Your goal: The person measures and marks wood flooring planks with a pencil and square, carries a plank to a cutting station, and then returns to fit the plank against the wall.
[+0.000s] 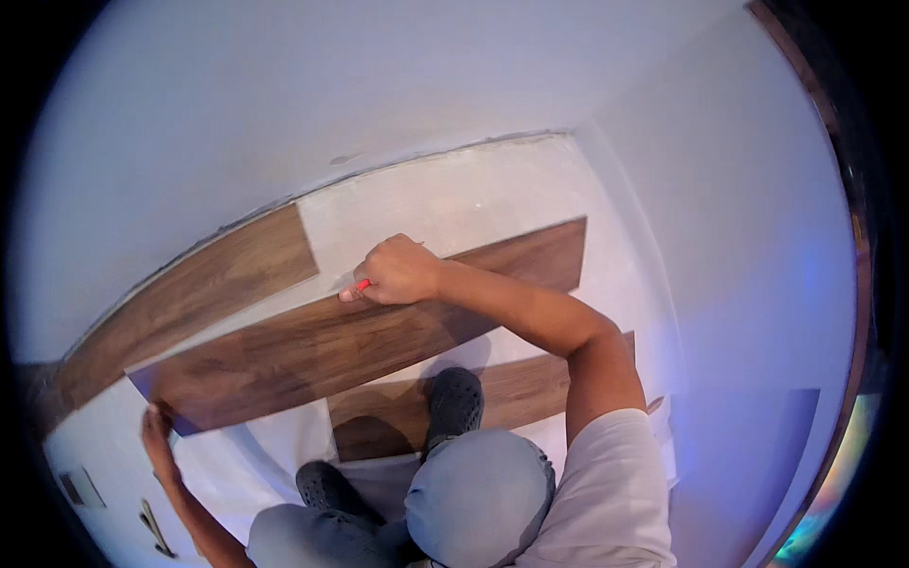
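A long brown wood-look floor plank (312, 355) lies slantwise in front of me over the pale floor. At its left end, my left hand (159, 440) is closed on the near corner, fingers partly hidden. My right hand (393, 272) is clenched at the plank's far edge, near the middle. From that fist, beside the thumb, pokes the red end of a slim pen-like thing (363, 285); most of it is hidden by the fingers.
Another plank (227, 270) lies along the far wall (284, 104), its right end short of the corner. A shorter-looking plank (530, 386) lies nearer, under my right arm. My dark clogs (454, 402) stand beside it. At lower left lies a small tool-like thing (154, 530).
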{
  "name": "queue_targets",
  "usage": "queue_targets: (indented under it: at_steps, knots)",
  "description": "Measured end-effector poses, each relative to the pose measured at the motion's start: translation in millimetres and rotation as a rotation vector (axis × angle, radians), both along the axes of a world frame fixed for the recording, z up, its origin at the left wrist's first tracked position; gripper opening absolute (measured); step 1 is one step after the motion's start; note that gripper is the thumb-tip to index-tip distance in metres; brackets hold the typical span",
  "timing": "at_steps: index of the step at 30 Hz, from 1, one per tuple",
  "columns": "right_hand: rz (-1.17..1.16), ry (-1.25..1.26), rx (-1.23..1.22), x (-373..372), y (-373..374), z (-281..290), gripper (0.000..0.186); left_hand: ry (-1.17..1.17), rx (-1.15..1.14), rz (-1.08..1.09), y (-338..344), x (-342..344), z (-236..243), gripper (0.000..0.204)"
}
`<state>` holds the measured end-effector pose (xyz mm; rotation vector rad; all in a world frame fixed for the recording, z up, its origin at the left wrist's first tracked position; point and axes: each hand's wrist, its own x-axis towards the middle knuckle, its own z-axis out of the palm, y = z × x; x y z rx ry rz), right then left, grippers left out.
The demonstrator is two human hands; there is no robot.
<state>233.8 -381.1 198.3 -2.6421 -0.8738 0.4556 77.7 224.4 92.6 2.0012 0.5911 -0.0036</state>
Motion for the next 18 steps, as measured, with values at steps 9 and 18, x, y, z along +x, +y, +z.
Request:
queue_targets:
  at_steps: [9, 18]
  knots:
    - [0.033, -0.115, -0.288, 91.1, -153.8, -81.4, 0.060, 0.270, -0.295, -0.125, -185.5, 59.3, -31.5, 0.032]
    - [-0.264, 0.111, -0.478, 176.5, -264.0, -139.5, 0.064, 0.411, -0.427, -0.223, -317.4, 155.9, -54.4, 0.029]
